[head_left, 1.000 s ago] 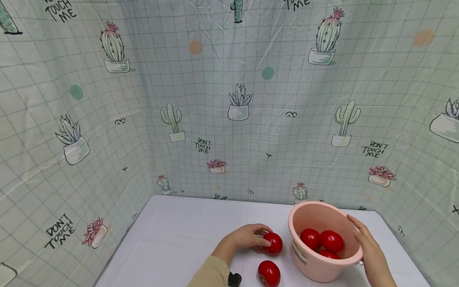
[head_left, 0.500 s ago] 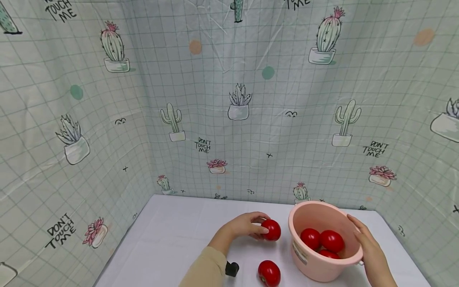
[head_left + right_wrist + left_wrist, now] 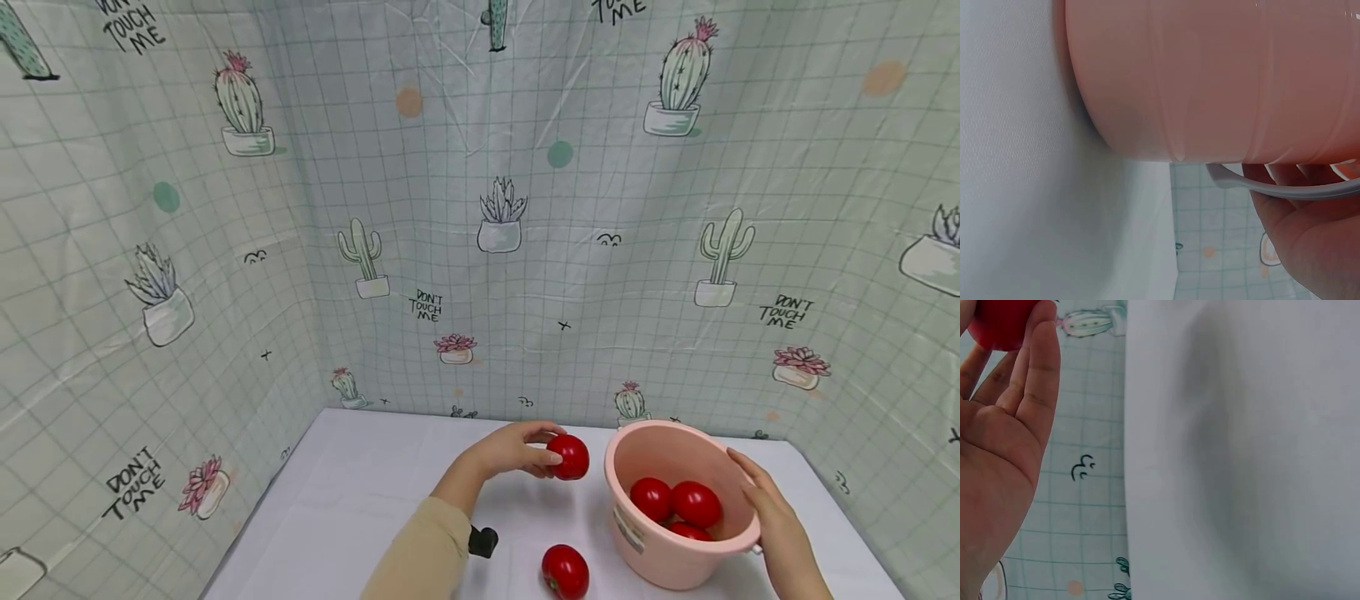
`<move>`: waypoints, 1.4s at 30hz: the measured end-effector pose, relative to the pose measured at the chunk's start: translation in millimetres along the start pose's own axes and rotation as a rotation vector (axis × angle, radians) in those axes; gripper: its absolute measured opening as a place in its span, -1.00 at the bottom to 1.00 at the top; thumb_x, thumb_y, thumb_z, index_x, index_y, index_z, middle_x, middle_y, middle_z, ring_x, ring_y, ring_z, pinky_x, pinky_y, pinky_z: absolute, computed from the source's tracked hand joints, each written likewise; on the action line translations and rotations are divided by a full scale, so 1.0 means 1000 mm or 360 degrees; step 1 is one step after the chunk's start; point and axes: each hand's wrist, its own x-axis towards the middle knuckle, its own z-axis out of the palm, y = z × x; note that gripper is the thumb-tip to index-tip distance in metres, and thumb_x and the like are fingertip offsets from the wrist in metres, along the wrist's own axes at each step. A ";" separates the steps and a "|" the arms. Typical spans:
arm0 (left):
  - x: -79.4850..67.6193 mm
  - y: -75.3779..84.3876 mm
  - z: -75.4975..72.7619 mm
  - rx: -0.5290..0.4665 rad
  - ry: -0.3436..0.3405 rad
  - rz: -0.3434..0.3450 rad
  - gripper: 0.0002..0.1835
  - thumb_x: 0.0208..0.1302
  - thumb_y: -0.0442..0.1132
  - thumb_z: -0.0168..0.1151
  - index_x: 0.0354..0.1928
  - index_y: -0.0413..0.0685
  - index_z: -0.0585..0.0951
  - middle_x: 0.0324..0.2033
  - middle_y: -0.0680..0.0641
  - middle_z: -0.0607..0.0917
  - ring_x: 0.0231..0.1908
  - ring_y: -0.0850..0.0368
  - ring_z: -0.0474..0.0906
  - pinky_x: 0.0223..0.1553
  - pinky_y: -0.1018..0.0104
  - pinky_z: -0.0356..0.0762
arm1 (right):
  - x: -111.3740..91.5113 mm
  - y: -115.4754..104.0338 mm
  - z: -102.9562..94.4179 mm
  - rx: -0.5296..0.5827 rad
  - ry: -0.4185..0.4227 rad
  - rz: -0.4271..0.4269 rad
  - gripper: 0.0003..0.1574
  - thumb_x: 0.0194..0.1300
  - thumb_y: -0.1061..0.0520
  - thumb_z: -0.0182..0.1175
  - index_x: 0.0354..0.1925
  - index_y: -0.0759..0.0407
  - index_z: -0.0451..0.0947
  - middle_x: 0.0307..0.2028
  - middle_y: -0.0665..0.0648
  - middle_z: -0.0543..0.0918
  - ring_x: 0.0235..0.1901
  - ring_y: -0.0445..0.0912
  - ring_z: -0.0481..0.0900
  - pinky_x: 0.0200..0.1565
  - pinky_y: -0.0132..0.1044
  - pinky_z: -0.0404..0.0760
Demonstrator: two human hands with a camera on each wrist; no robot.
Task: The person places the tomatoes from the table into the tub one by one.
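My left hand (image 3: 517,447) holds a glossy red tomato (image 3: 572,457) above the white table, left of a pink bucket (image 3: 667,568). In the left wrist view the same tomato (image 3: 1004,322) sits among the fingers at the top left corner. My right hand (image 3: 776,521) grips the bucket's right side at the rim. Seen from the right wrist, its fingers reach behind the pale handle (image 3: 1297,190) against the bucket wall. Several red tomatoes (image 3: 696,504) lie inside the tilted-looking bucket. Another tomato (image 3: 565,572) rests on the table in front, left of the bucket.
The white table (image 3: 360,500) runs back to a hanging cloth (image 3: 420,183) printed with cacti, which encloses the back and both sides. A black wrist device (image 3: 483,542) sticks out from the left sleeve (image 3: 423,550).
My left hand has raised the tomato off the table and moved it farther back. My right hand and the bucket have stayed in place.
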 end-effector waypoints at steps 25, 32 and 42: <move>0.016 0.075 -0.011 -0.0030 -0.0022 0.0152 -0.52 0.24 -0.09 0.39 0.20 0.31 0.53 0.11 0.09 0.63 -0.21 0.01 0.75 -0.07 0.12 0.71 | 0.001 -0.001 0.000 -0.0004 0.0002 0.0005 -0.26 0.54 -0.38 -0.56 0.56 -0.35 -0.34 0.56 0.25 -0.15 0.30 0.06 0.15 -0.10 -0.31 0.59; 0.019 0.090 -0.008 -0.0034 -0.0064 0.0173 -0.50 0.24 -0.10 0.39 0.22 0.27 0.53 0.13 0.08 0.62 -0.21 0.05 0.74 -0.06 0.13 0.71 | 0.000 0.001 0.000 -0.0027 0.0016 -0.0035 -0.27 0.55 -0.37 -0.56 0.57 -0.34 -0.31 0.56 0.25 -0.14 0.24 -0.07 0.20 -0.10 -0.32 0.58; 0.025 0.101 0.005 0.0027 -0.0109 0.0216 -0.52 0.23 -0.09 0.39 0.20 0.32 0.54 0.08 0.15 0.64 -0.21 0.10 0.74 -0.11 0.25 0.71 | 0.001 0.004 -0.001 -0.0008 0.0026 -0.0034 -0.29 0.56 -0.34 -0.56 0.57 -0.34 -0.28 0.56 0.23 -0.14 0.16 -0.27 0.22 -0.11 -0.32 0.56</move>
